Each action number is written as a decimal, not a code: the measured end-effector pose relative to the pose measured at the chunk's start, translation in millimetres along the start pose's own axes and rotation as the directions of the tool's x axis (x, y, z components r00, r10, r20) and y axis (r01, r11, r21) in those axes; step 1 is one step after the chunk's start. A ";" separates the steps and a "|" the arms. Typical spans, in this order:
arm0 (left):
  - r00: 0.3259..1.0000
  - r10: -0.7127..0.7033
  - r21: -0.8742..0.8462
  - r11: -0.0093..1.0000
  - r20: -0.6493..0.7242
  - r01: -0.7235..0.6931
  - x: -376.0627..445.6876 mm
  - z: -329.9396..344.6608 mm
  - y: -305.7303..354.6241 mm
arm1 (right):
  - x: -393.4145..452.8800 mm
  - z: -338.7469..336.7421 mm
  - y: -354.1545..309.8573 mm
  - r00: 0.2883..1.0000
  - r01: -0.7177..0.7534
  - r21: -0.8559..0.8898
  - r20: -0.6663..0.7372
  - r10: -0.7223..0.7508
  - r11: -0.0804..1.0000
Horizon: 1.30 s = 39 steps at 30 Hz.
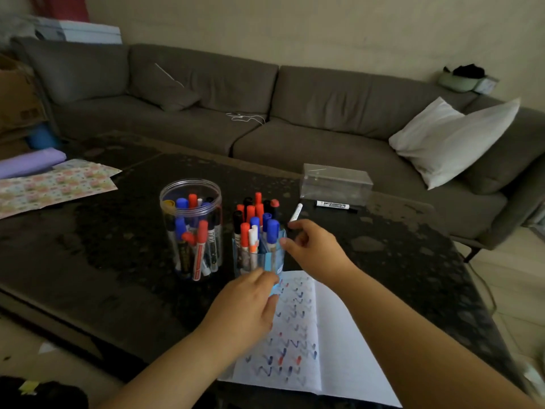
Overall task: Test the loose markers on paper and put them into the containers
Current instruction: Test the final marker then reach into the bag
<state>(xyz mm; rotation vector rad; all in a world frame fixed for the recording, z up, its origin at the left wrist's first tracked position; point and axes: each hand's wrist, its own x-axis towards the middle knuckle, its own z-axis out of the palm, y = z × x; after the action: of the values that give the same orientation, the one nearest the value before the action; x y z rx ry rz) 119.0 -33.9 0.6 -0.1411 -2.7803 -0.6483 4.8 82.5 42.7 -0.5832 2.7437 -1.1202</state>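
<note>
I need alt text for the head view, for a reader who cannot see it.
A right hand holds a white marker beside a marker-filled cup, which the left hand touches. A round jar and scribbled paper are nearby.

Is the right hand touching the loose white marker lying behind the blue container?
Cannot tell. In the head view the right hand's fingertips meet the white marker's near end, but blur hides whether they touch.

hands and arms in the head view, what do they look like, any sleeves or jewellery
Both forearms are bare as far as the frame shows, with no sleeves in view. The left hand and right hand wear no gloves, and no watch, bracelet or ring shows. Fingernails look short and unpainted, though the image is soft.
</note>
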 end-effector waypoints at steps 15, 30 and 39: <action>0.995 -0.038 0.021 0.999 -0.095 0.040 100.2 101.6 21.1 | 4.1 -38.3 129.9 0.964 -0.260 -0.071 -0.074 0.255 0.963; 0.980 -0.058 -0.034 0.998 -0.192 0.053 101.2 127.5 9.5 | 202.6 22.8 118.3 0.985 0.158 -0.471 0.142 -0.102 0.868; 0.975 -0.009 0.038 0.999 -0.223 0.018 103.8 132.7 5.4 | 160.4 -1.3 130.6 0.996 -0.079 -0.351 0.005 0.086 0.933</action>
<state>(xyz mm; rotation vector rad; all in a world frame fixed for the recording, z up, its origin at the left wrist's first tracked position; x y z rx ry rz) -12.4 33.4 -80.7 -0.0386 -2.5775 -0.5731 -182.7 105.2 -41.9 -0.5058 2.9384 -0.6033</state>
